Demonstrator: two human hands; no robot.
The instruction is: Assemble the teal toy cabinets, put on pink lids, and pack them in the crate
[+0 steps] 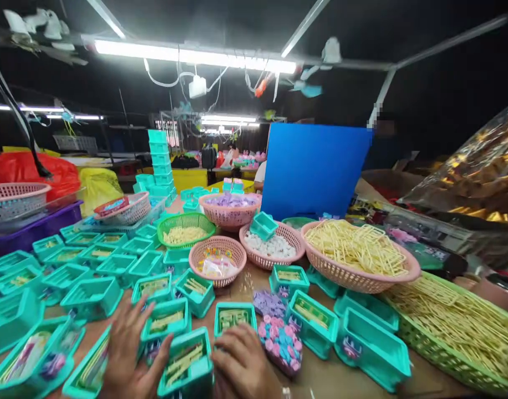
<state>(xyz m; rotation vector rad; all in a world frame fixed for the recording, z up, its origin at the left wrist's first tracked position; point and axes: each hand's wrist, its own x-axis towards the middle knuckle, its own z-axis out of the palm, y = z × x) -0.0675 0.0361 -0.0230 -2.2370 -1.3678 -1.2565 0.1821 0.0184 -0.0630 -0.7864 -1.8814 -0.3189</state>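
My left hand [131, 354] lies open with fingers spread over small teal plastic boxes at the table's near edge. My right hand [243, 363] curls its fingers against the side of a teal box [187, 363] that holds yellow sticks. Just right of that hand sits a pile of pink and blue plastic pieces [281, 341]. More teal boxes [233, 318] with sticks inside stand just beyond both hands.
Pink baskets hold yellow sticks [356, 252], white pieces [273, 244] and mixed bits [216, 260]. A green basket of sticks [453, 327] lies at right. A blue board [314, 169] stands behind. Several teal boxes [87, 260] cover the left side; a stack [159, 160] rises behind.
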